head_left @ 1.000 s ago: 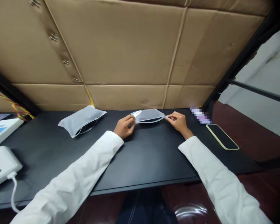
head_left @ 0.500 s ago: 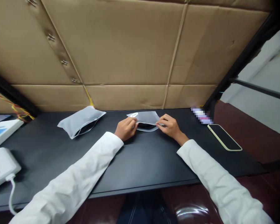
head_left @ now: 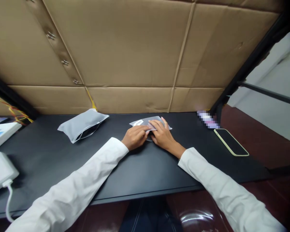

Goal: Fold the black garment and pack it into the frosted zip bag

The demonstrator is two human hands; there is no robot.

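A small frosted plastic zip bag (head_left: 145,122) with a white label lies on the black table, under both my hands. My left hand (head_left: 136,136) pinches its near edge at the left, below the label. Over the bag's middle and right part rests my right hand (head_left: 162,133), its thumb tucked at the bag's mouth and its fingers spread across the top sheet. Most of the bag's opening is hidden by the hands. What is inside the bag cannot be made out.
A larger frosted bag (head_left: 83,125) with its mouth gaping lies to the left. A phone (head_left: 231,142) in a pale case is at the right. A white charger-like device (head_left: 2,172) with a cable stands at the near left. Brown cardboard (head_left: 125,48) walls the back.
My right hand has shifted left from the bag's right corner and now lies over its middle. The bag's mouth, gaping before, is now mostly covered. The left hand still holds the near edge.
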